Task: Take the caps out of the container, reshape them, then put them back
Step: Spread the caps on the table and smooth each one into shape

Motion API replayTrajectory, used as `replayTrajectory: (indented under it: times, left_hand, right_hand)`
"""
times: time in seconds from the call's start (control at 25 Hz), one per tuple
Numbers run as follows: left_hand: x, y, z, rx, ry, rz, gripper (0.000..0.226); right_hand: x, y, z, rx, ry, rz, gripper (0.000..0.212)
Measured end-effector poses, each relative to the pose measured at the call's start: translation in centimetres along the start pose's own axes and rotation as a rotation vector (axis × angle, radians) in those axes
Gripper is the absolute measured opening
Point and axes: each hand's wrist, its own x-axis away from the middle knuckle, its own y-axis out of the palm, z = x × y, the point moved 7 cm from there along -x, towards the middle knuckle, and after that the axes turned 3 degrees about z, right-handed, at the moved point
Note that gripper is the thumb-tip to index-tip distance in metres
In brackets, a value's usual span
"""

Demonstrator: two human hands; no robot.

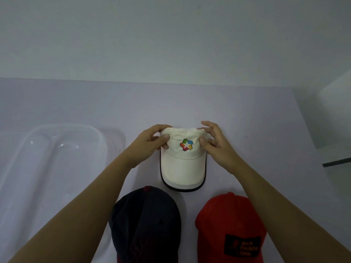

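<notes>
A white cap (182, 164) with a coloured logo and a dark-edged brim lies on the pale table, brim toward me. My left hand (152, 145) pinches the crown's left side between thumb and fingers. My right hand (214, 143) pinches the crown's right side the same way. A dark navy cap (146, 224) sits near me on the left. Next to it, on the right, is a red cap (229, 228) with a black patch. A clear plastic container (57, 158) stands at the left and looks to hold nothing.
The table (247, 114) meets a plain wall at the back. Its right edge runs diagonally at the far right, with a pale block (334, 114) and a dark strip (336, 161) beyond it.
</notes>
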Motion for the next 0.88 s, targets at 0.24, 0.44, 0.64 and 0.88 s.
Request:
replayTrajectory:
  times: [0.24, 0.44, 0.64, 0.88]
  left_hand:
    - [-0.5, -1.5, -0.8, -0.132, -0.031, 0.138, 0.010]
    - [-0.4, -0.8, 0.9, -0.113, 0.012, 0.073, 0.016]
    - [-1.0, 0.5, 1.8, -0.470, 0.084, 0.028, 0.030]
    - [-1.1, 0.5, 2.9, -0.423, 0.073, 0.010, 0.021]
  right_hand:
    - [-0.5, -1.0, -0.7, 0.288, -0.056, 0.140, 0.014]
    - [-0.7, 0.3, -2.3, 0.308, -0.085, 0.082, 0.022]
    - [-1.4, 0.4, -2.6, 0.528, -0.058, 0.087, 0.035]
    - [-1.4, 0.6, -3.7, 0.469, -0.094, 0.036, 0.022]
